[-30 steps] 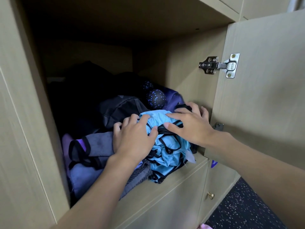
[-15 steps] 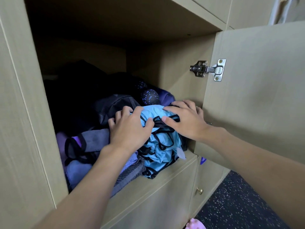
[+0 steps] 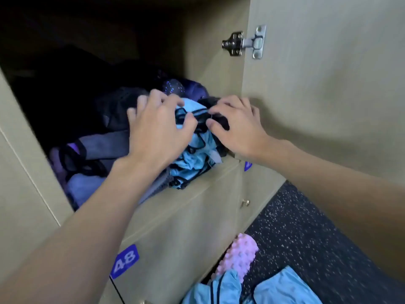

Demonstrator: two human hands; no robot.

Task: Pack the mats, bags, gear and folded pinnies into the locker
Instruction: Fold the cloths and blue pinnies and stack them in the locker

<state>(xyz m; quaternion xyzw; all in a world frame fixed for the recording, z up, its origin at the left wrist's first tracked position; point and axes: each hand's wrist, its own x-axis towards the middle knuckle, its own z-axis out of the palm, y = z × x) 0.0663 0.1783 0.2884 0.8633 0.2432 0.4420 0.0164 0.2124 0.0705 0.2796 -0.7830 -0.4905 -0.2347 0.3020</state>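
Two hands, the left hand [image 3: 160,130] and right hand [image 3: 240,126], grip with curled fingers the blue pinnies [image 3: 192,163] bulging at the locker [image 3: 210,181] front edge. The cloth looks soft, light and springy, so it is best held by the top bulk.

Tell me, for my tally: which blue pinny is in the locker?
The black-trimmed bundle held by the left hand and right hand; the other two lie on the floor.

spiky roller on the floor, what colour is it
The roller is pale pink, seen best in the head view.
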